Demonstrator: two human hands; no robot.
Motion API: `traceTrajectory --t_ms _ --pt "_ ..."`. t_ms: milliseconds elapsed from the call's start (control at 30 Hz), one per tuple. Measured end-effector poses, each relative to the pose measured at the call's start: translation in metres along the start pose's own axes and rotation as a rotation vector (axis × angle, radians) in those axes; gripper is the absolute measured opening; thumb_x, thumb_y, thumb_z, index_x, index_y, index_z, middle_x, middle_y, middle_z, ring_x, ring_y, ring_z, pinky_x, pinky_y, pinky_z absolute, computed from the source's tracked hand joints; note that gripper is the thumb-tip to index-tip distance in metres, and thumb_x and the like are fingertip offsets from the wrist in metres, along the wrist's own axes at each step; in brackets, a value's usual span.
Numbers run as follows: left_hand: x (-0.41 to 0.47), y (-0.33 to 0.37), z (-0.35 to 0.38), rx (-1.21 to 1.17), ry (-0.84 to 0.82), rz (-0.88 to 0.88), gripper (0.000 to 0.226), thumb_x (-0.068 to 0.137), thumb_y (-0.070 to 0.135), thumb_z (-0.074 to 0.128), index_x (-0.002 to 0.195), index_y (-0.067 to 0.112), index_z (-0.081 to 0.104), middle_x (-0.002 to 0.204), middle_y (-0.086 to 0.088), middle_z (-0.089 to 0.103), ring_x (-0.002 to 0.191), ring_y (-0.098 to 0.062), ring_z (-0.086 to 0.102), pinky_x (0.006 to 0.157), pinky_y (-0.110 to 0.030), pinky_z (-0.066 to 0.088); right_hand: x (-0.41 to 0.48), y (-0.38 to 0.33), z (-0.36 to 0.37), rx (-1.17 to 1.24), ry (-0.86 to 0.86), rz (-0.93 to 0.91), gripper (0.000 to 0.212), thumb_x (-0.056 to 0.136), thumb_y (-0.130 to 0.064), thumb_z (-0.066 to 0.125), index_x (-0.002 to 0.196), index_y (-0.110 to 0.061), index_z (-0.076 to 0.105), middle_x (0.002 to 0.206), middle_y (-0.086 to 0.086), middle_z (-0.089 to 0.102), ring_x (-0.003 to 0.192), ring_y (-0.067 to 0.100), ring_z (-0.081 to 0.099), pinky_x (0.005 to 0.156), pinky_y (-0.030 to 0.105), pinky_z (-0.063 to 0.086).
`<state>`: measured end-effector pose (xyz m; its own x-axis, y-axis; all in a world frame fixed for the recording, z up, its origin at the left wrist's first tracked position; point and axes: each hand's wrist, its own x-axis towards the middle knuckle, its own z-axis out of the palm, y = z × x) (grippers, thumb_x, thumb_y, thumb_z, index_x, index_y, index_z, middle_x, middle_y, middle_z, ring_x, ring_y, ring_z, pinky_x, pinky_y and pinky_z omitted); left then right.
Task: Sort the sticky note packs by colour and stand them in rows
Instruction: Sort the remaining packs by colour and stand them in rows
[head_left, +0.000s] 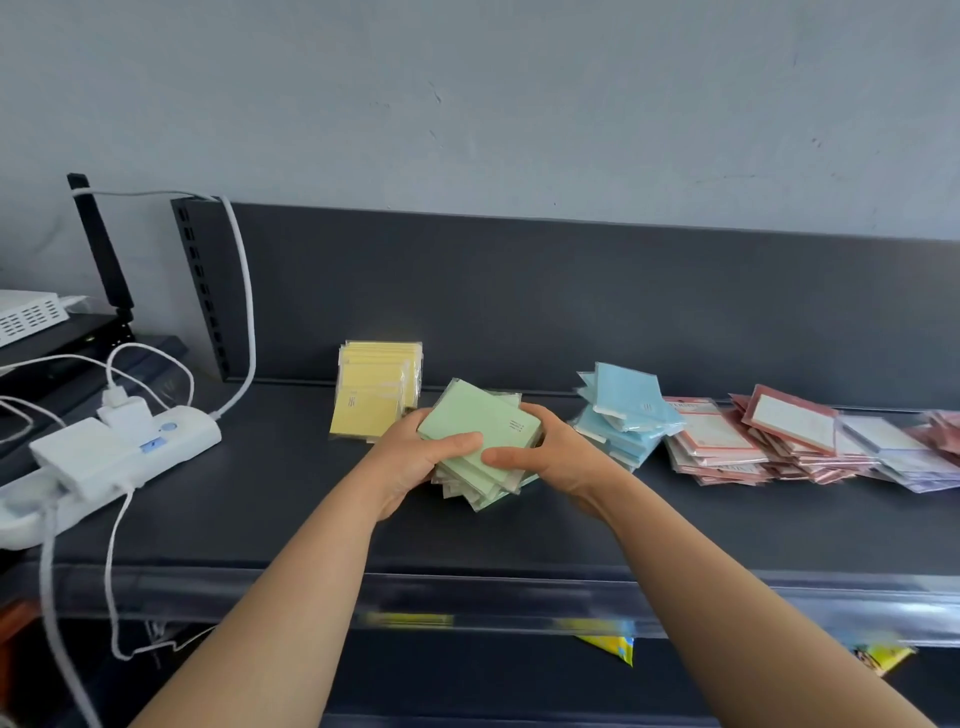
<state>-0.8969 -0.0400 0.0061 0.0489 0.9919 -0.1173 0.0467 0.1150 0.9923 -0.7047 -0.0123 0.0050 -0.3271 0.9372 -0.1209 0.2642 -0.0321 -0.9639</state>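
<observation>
Both my hands hold a thick stack of green sticky note packs (480, 423) over the dark shelf (291, 499). My left hand (415, 460) grips its left side with the thumb on top. My right hand (543, 454) grips the right side, thumb on top too. Behind and to the left, yellow packs (376, 387) stand in a row leaning against the shelf's back panel. To the right lies a loose heap of blue packs (626, 415). Further right lie piles of pink and white packs (779, 441).
A white power strip (119, 449) with plugs and white cables lies at the shelf's left end. A black upright with slots (200, 291) stands at the back left. The shelf's front edge carries a clear price rail (519, 597).
</observation>
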Motion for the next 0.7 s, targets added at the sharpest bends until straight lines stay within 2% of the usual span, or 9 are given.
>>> traceTrajectory --t_ms 67,167,333,400,467,533,633,700 --pt "-0.004 -0.002 0.001 0.032 0.023 0.003 0.047 0.077 0.029 0.080 0.118 0.017 0.060 0.107 0.000 0.072 0.100 -0.017 0.069 0.089 -0.036 0.056 -0.002 -0.001 -0.001 -0.025 -0.019 0.001 0.094 0.056 -0.034 0.091 0.135 -0.023 0.043 0.118 -0.002 0.065 0.107 0.015 0.063 0.098 0.038 0.051" --pt "-0.010 0.000 -0.001 0.095 0.074 0.016 0.041 0.078 0.031 0.079 0.113 0.017 0.063 0.105 0.000 0.072 0.097 -0.017 0.069 0.086 -0.038 0.058 -0.002 -0.004 0.003 -0.025 -0.014 -0.016 0.096 0.059 -0.030 0.090 0.140 -0.021 0.039 0.119 -0.002 0.064 0.108 0.015 0.062 0.100 0.038 0.049" --pt "-0.018 -0.004 -0.011 0.120 0.156 0.019 0.041 0.078 0.024 0.080 0.115 0.020 0.064 0.107 0.002 0.071 0.098 -0.017 0.068 0.086 -0.037 0.057 -0.008 -0.010 0.017 -0.057 0.033 -0.044 0.111 0.074 -0.032 0.082 0.154 -0.024 0.004 0.140 0.000 0.049 0.120 0.015 0.052 0.100 0.028 0.039" --pt "-0.020 -0.008 -0.016 0.138 0.188 0.030 0.045 0.078 0.025 0.080 0.119 0.021 0.063 0.110 0.003 0.069 0.102 -0.016 0.066 0.087 -0.035 0.056 -0.012 -0.012 0.019 -0.145 0.066 -0.068 0.107 0.075 -0.035 0.080 0.154 -0.021 0.009 0.143 -0.001 0.044 0.117 0.011 0.049 0.095 0.025 0.038" --pt "-0.023 -0.009 -0.020 0.183 0.215 0.052 0.050 0.079 0.024 0.079 0.126 0.020 0.059 0.114 0.005 0.066 0.104 -0.013 0.062 0.078 -0.023 0.050 -0.016 -0.013 0.022 -0.211 0.070 -0.086 0.096 0.075 -0.036 0.080 0.151 -0.019 0.024 0.141 -0.003 0.047 0.114 0.009 0.049 0.091 0.023 0.038" --pt "-0.026 -0.009 -0.024 0.206 0.240 0.045 0.056 0.081 0.021 0.077 0.131 0.018 0.052 0.116 0.004 0.061 0.101 -0.011 0.058 0.070 -0.018 0.042 -0.019 -0.013 0.026 -0.261 0.061 -0.096 0.085 0.076 -0.035 0.080 0.146 -0.018 0.035 0.134 -0.004 0.053 0.114 0.010 0.053 0.090 0.023 0.040" --pt "-0.031 -0.010 -0.031 0.232 0.259 0.006 0.066 0.081 0.020 0.077 0.137 0.014 0.043 0.119 0.004 0.054 0.103 -0.013 0.054 0.080 -0.022 0.041 -0.022 -0.011 0.034 -0.326 0.109 -0.097 0.088 0.073 -0.040 0.080 0.146 -0.019 0.036 0.145 -0.005 0.042 0.128 0.013 0.044 0.098 0.025 0.038" --pt "-0.033 -0.010 -0.036 0.284 0.220 -0.030 0.070 0.077 0.028 0.080 0.136 0.015 0.045 0.123 0.005 0.056 0.105 -0.012 0.055 0.082 -0.025 0.044 -0.024 -0.010 0.040 -0.389 0.137 -0.107 0.088 0.074 -0.041 0.080 0.146 -0.019 0.036 0.152 -0.003 0.034 0.137 0.015 0.035 0.105 0.027 0.034"
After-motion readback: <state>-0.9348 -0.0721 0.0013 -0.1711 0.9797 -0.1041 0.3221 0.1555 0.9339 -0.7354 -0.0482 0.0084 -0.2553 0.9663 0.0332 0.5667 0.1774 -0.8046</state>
